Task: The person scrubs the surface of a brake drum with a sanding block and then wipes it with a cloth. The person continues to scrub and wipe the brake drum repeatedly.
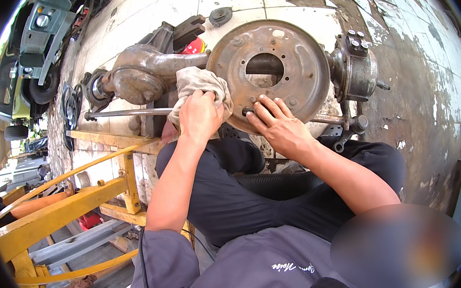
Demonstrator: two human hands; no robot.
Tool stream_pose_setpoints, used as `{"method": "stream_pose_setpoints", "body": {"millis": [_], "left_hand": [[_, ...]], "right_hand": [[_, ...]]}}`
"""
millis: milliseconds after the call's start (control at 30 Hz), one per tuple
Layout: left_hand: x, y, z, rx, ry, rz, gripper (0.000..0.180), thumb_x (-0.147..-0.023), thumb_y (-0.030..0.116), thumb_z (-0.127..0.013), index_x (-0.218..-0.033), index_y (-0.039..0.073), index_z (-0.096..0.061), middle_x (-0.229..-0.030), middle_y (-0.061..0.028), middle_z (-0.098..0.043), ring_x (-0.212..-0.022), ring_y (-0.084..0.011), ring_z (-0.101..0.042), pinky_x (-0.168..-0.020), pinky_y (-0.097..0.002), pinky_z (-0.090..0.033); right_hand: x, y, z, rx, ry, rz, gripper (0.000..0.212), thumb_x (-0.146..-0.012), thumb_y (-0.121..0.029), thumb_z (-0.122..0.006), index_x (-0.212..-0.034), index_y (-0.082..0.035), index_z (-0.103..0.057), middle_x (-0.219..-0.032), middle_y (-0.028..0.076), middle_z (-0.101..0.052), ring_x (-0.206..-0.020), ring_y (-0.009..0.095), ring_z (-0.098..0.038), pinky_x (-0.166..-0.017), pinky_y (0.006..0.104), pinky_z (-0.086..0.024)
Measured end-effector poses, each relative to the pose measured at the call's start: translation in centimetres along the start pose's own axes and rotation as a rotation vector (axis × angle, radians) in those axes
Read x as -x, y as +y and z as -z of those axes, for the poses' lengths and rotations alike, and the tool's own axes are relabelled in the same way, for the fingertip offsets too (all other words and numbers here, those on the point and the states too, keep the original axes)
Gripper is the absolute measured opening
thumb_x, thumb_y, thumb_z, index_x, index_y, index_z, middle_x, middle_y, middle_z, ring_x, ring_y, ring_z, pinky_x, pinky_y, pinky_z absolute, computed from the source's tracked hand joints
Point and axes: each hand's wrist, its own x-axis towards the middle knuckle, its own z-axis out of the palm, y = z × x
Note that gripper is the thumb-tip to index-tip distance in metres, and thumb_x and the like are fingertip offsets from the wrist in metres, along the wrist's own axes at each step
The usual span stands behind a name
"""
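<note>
Evidently steadying it, the right hand [279,127] lay spread on the plate [268,70]; the left hand [199,115] gripped a rag [195,84] against its left edge.

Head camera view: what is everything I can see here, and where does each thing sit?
Round backing plate: one, rusty brown, top centre.
Axle housing: one, brown, left of the plate.
Rag: one, grey-beige, against the plate's left edge.
Wheel hub: one, grey, right of the plate.
Steel frame: one, yellow, lower left.
Vehicle: one, green-grey, upper left.
Tiled floor: dirty white, right.
Left hand: grip on the rag.
Right hand: fingers spread on the plate.
</note>
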Motion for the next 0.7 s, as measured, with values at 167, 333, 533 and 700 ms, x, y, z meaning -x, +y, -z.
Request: {"method": "stream_pose_setpoints", "body": {"millis": [167, 333, 533, 700], "left_hand": [[-5.5, -2.2, -2.5, -0.006, 0.078, 0.045, 0.028, -0.090, 0.025, -0.066, -0.102, 0.000, -0.065, -0.105, -0.0236, -0.066, -0.098, -0.0413, -0.066, -0.086, -0.0496, -0.053], [-8.7, -3.4, -5.2, 0.023, 0.189, 0.206, 0.034, -0.094, 0.029, -0.060, -0.110, -0.001, -0.062, -0.112, -0.0286, -0.066, -0.102, -0.0435, -0.066, -0.091, -0.0516, -0.052], [-7.7, -3.4, -2.0, 0.171, -0.352, 0.476, 0.066, -0.095, 0.050, -0.048, -0.137, 0.000, -0.055, -0.137, -0.0273, -0.058, -0.129, -0.0410, -0.055, -0.107, -0.0487, -0.044], [-8.1, -7.3, -4.5, 0.447, -0.423, 0.492, 0.072, -0.093, 0.056, -0.046, -0.135, -0.001, -0.060, -0.136, -0.0244, -0.061, -0.131, -0.0393, -0.055, -0.110, -0.0421, -0.041]], "right_hand": [[-0.2, -0.1, 0.7, -0.003, -0.012, 0.003, 0.052, -0.093, -0.013, -0.053, -0.144, -0.004, -0.049, -0.145, 0.016, -0.047, -0.146, 0.035, -0.034, -0.121, 0.0494, -0.029], [-0.4, -0.4, 0.8, -0.033, 0.001, 0.012, 0.051, -0.092, -0.011, -0.052, -0.143, -0.004, -0.049, -0.145, 0.017, -0.047, -0.146, 0.034, -0.035, -0.120, 0.0488, -0.030], [-0.3, 1.7, 3.9, -0.569, 0.165, -0.042, 0.056, -0.083, -0.007, -0.069, -0.138, -0.007, -0.055, -0.131, 0.017, -0.059, -0.132, 0.036, -0.050, -0.114, 0.0451, -0.039], [0.9, 9.0, 5.7, -0.249, 0.550, -0.867, 0.043, -0.092, -0.021, -0.064, -0.129, 0.001, -0.056, -0.116, 0.027, -0.061, -0.114, 0.042, -0.059, -0.098, 0.0484, -0.048]]}}
